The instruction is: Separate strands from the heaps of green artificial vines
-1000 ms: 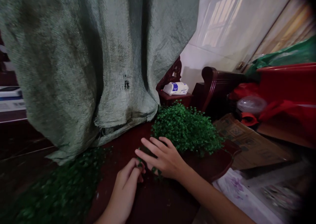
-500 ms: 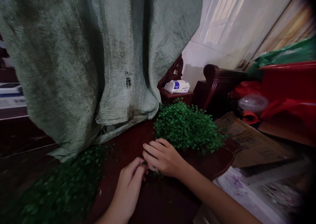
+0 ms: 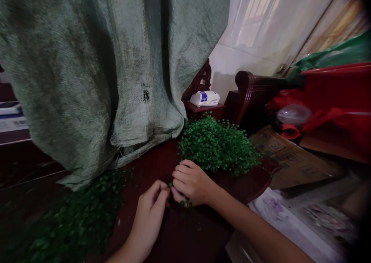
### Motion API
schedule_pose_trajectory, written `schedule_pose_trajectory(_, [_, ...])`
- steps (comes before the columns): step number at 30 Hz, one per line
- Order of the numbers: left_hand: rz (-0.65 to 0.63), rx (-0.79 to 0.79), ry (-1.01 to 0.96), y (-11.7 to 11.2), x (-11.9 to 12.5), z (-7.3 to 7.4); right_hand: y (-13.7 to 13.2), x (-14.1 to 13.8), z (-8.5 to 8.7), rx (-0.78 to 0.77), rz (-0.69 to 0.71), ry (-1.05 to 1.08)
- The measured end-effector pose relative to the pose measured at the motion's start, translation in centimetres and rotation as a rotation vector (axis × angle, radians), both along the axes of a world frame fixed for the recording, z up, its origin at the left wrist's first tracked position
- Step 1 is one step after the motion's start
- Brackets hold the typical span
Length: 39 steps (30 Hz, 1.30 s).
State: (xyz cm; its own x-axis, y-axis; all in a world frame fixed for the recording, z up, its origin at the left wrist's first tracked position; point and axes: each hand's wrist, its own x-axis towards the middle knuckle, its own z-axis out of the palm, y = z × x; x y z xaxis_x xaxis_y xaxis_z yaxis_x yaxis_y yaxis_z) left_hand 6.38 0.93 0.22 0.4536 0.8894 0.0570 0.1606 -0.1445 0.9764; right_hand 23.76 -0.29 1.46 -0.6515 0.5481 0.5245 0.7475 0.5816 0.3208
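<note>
Over the dark red wooden table, my right hand [image 3: 191, 182] is curled closed around a small-leaved green sprig [image 3: 185, 203], whose leaves poke out below the palm and by the fingertips. Close beside it on the left, my left hand [image 3: 152, 203] has thumb and forefinger pinched together; whatever is between them is hidden. Just beyond the right hand sits a bushy heap of green sprigs [image 3: 218, 145]. A second, darker heap of green sprigs [image 3: 75, 220] spreads along the left, partly in shadow.
A large grey-green woven sack [image 3: 139, 62] hangs behind the table [image 3: 147, 168]. A tissue pack [image 3: 205, 98] lies on a wooden ledge at the back. To the right are flattened cardboard [image 3: 290, 154], a red container [image 3: 339, 89] and a white cloth with purple flowers [image 3: 272, 205].
My hands have drawn slightly apart, and the right one has curled more tightly. More of the sprig's leaves now show under the right hand. The view has shifted a little.
</note>
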Motion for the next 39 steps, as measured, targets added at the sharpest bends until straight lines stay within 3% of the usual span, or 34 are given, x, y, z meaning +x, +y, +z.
schedule_pose_trajectory(13, [0.047,-0.035,-0.085,0.4,0.3,-0.7,0.3,-0.1,-0.2,0.014,0.027,-0.01])
schedule_pose_trajectory(26, [0.09,-0.077,-0.09,0.5,0.3,-0.8,0.6,-0.3,-0.1,-0.153,0.006,0.073])
schedule_pose_trajectory(29, [0.078,-0.092,-0.137,0.5,0.3,-0.7,0.4,-0.4,0.2,-0.214,0.016,0.082])
schedule_pose_trajectory(39, [0.008,-0.071,-0.082,0.3,0.2,-0.5,0.3,-0.7,-0.9,-0.185,-0.052,0.12])
